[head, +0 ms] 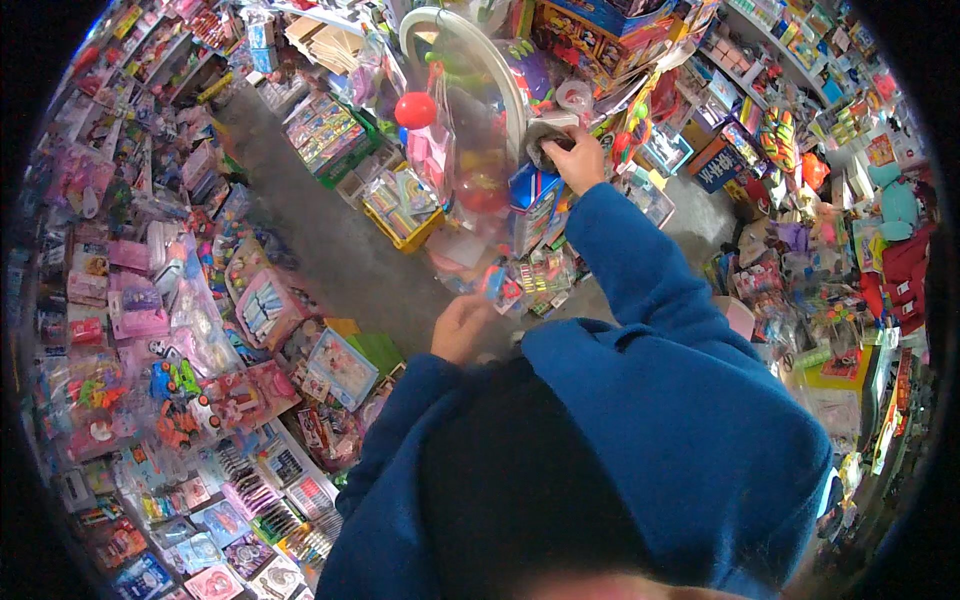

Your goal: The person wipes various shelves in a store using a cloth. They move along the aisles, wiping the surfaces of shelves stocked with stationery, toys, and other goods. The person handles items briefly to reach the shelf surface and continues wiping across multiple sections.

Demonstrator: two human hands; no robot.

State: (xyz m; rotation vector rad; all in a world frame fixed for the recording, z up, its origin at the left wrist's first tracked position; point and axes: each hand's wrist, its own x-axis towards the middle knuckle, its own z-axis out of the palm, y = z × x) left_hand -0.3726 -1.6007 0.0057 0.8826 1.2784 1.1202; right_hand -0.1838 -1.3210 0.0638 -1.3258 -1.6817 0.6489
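My right hand reaches forward and pinches a grey cloth-like thing, its exact kind unclear. It is beside a small white box and above a blue-topped package. Blurred, my left hand is close to my body with its fingers curled. Its fingertips meet a small blue and red toy package; whether they grip it is not clear. Between the hands lie several small packaged goods. A clear plastic bag with colourful contents stands ahead, beside a curved white rim.
A red ball is left of the bag. A yellow crate and a green box of packets stand along the grey floor. Packaged toys crowd the left side; a large printed carton is ahead, with shelves at right.
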